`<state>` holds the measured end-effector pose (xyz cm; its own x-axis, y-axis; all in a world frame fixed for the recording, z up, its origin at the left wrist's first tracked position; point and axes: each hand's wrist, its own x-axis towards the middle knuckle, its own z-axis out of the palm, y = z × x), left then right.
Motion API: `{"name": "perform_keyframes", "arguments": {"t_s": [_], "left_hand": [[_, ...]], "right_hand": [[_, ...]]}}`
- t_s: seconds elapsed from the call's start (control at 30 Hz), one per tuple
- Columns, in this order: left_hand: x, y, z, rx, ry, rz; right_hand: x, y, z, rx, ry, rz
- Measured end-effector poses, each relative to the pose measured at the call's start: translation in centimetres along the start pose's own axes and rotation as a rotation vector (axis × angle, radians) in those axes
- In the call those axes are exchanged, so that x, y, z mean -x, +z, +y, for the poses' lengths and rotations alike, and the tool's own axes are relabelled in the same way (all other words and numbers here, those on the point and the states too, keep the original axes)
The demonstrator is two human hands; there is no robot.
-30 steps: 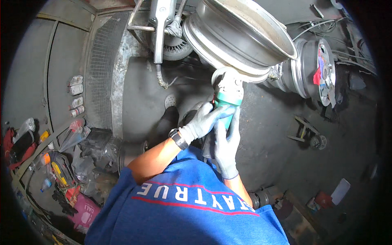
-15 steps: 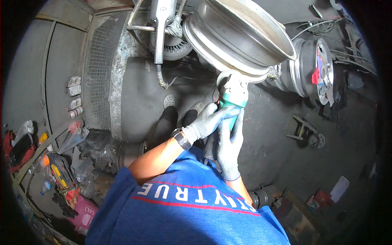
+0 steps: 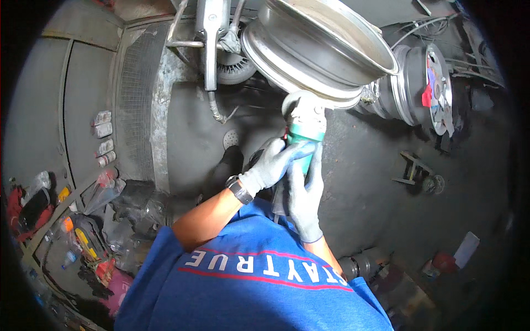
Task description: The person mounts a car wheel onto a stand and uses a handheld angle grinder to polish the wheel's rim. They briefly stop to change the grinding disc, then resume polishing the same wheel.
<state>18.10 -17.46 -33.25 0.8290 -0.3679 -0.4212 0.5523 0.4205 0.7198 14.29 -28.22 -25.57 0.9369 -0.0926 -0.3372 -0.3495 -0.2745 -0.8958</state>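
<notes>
A green angle grinder [image 3: 305,131] with a pale metal head is held between both my gloved hands. My left hand [image 3: 271,164], with a watch at its wrist, is closed around the grinder's body from the left. My right hand [image 3: 306,201] grips the same body lower down, its fingers wrapped along the right side. The grinder's head meets, or nearly meets, the lower edge of a large silver wheel rim [image 3: 309,52] that lies tilted ahead of me. Whether the disc touches the metal I cannot tell.
Left of the rim stands a grey metal machine arm [image 3: 211,55] with a hose. Another wheel rim [image 3: 406,83] is at the right, near cables. A small wheeled frame [image 3: 411,168] sits on the floor. Cans [image 3: 105,146], bags and a pink package [image 3: 117,289] line the left side.
The grinder and both hands have shifted slightly left along the rim's edge. The surroundings also appear slightly displaced. Both hands keep their hold.
</notes>
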Motion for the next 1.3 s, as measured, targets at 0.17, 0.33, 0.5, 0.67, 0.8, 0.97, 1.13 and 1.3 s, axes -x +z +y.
{"name": "perform_keyframes", "arguments": {"t_s": [0.17, 0.33, 0.5, 0.67, 0.8, 0.97, 1.13, 1.3], "left_hand": [[-0.3, 1.1, 0.2, 0.112, -0.048, -0.034], [-1.8, 4.1, -0.1, -0.105, 0.063, -0.138], [-2.7, 5.0, 0.1, -0.203, 0.020, -0.129], [-0.7, 1.8, -4.2, 0.058, -0.001, 0.045], [0.6, 1.4, -2.8, 0.153, 0.084, 0.132], [-0.4, 2.2, -4.2, -0.034, 0.078, 0.115], [-1.7, 4.7, -3.3, -0.318, 0.137, -0.073], [-1.7, 4.6, -4.4, -0.259, 0.314, 0.074]], "right_hand": [[0.0, -0.9, 0.1, -0.043, -0.009, 0.010], [0.3, -3.4, 1.7, -0.049, 0.078, 0.164], [-0.2, -4.3, 2.1, -0.172, 0.024, 0.141], [0.1, -2.9, 1.7, -0.072, 0.002, 0.010], [-0.7, -2.4, 0.4, 0.087, -0.071, -0.100], [-0.3, -4.1, 0.8, 0.033, -0.025, -0.049], [-0.2, -6.3, 2.9, -0.109, 0.011, 0.063], [-0.3, -5.8, 2.4, -0.070, -0.009, 0.029]]}}
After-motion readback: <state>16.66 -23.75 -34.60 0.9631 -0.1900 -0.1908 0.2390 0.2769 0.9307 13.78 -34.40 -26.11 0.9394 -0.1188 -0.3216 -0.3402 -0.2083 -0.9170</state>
